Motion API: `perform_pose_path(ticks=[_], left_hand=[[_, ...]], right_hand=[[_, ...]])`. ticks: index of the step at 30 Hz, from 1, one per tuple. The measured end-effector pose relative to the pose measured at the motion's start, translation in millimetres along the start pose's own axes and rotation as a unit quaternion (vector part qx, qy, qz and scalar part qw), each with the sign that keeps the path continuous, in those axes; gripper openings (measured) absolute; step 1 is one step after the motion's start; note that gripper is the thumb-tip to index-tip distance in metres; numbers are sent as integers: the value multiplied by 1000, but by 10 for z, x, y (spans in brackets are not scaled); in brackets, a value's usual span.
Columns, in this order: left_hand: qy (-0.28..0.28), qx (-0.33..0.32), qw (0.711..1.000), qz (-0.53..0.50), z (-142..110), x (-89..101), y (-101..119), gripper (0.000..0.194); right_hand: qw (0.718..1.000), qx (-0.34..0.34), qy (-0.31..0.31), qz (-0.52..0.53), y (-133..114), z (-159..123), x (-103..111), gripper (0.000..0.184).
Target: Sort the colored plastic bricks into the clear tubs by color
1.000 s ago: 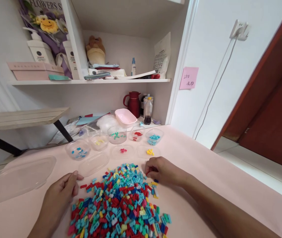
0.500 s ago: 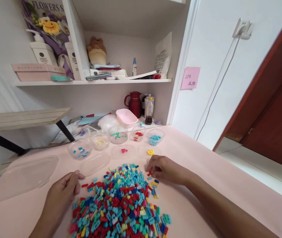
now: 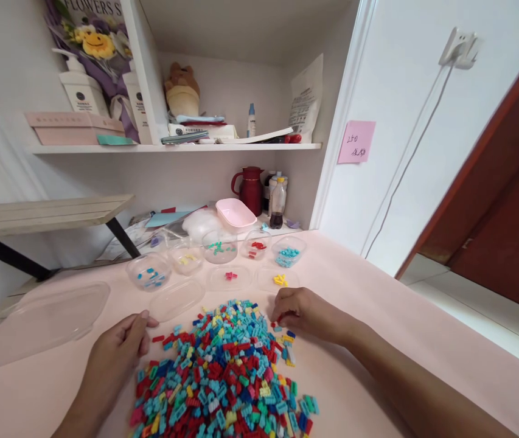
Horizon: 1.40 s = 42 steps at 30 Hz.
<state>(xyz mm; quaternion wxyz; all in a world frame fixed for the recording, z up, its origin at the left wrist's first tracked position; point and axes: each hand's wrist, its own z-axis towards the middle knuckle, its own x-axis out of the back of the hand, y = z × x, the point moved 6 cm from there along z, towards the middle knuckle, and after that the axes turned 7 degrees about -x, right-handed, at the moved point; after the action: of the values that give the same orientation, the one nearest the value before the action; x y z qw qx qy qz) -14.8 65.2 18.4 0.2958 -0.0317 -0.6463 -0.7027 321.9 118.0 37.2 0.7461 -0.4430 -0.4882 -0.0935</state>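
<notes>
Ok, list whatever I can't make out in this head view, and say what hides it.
All in the head view:
- What, if anything, the right hand pinches: its own curled fingers cover the spot.
- The inside of the left hand: hidden by the hand itself.
- The near end of the brick pile: cut off by the bottom edge.
- Fine print on the white bag: too small and blurred.

soft light | wall point(image 3: 391, 103) bright | dimmer beneath shelf point(image 3: 241, 146) | edges stretched
</notes>
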Motion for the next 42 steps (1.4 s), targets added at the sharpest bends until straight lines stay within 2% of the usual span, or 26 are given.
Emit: perform_pose_path(ticks=[8,14,19,26,32,35,42], left_hand=[[0,-6,1000,-2,-1,-1,-29,47],[4,-29,1000,4,11,5,-30,47],[-5,-29,1000,8,18,-9,-36,45],[-6,-18,1000,18,17,2,-41,46],[-5,-26,999,23,20,0,-55,46],[-10,-26,999,26,23,-4,-69,47],[-18,-22,998,47,37,-11,-105,49]], right_hand=[[999,-32,11,-29,17,-2,6,25],[999,-21,5,-36,-1,4,-27,20],[999,18,-9,-37,-118,22,-106,16],[1000,15,-21,-17,-125,19,-113,13],[996,-69,50,-25,-8,-3,88,18],[992,-104,56,-52,48,-2,100,19],[992,-92,37,-77,92,24,4,19]])
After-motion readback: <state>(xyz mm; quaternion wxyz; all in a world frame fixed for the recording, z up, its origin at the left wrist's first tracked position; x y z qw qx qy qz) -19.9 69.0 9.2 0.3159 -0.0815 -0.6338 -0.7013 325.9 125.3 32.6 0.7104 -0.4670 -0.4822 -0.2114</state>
